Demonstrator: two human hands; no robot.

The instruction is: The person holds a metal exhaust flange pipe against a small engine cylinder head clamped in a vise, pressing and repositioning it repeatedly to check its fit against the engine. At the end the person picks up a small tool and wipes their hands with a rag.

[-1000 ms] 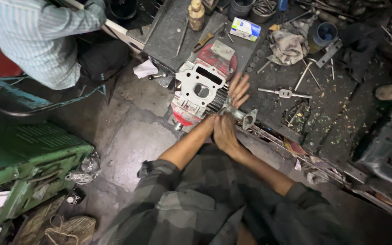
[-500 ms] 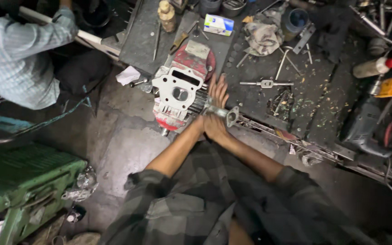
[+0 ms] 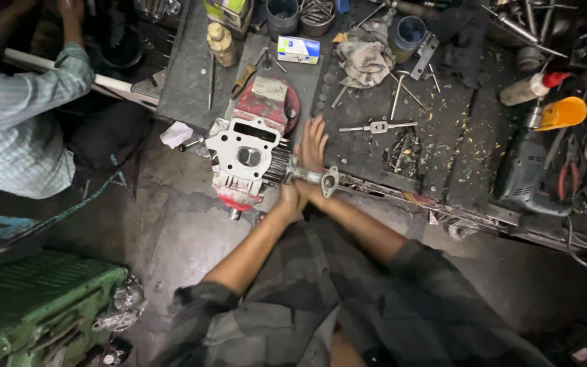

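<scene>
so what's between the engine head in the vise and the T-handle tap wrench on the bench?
In the head view, the person's flat hand lies between the engine head and the tap wrench, then bare dark bench.

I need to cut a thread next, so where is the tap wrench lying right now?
In the head view the tap wrench lies flat on the dark workbench, right of the person's spread hand and below the crumpled rag.

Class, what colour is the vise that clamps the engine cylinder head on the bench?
Red, with worn paint; the vise shows best in the head view, gripping the silvery cylinder head.
</scene>
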